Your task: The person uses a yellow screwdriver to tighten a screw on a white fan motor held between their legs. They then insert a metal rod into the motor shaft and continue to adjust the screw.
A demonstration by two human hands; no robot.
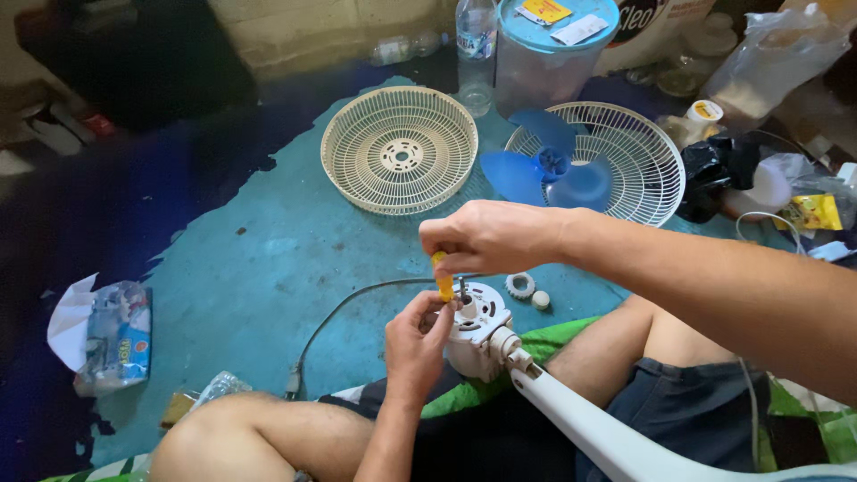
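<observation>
Right hand (486, 236) closed over the top of a yellow screwdriver (443, 284), fingers curled tight round the handle, tool held upright with its tip down at the motor (478, 326). Left hand (415, 344) coming up from below, fingers partly curled, thumb and fingertips pinching at the screwdriver's lower end and touching the motor's top edge; whether anything small sits between those fingertips cannot be told. Motor white, round, vented on its face, with a thin metal shaft (462, 290) standing up just beside the screwdriver. Resting over the lap, between the bare knees, joined at its lower right to a white pole (589, 419) running off toward the bottom right corner. Grey cord (357, 299) curving from the motor leftward and down to the floor.

Just right of the motor, on the floor: a small white toothed ring (520, 286) and a white knob (540, 300), near each other, not touching. Green cloth (558, 337) under the legs.

Farther out on the teal floor (268, 268): cream fan grille (399, 149) lying face down; to its right a white grille (643, 165) with a blue fan blade (544, 165) lying in it. Behind these, a clear bottle (475, 49) and a tub with a blue lid (549, 49). At far left, a crumpled packet with tissue (107, 335). At far right, black bag (714, 170) and mixed clutter.
</observation>
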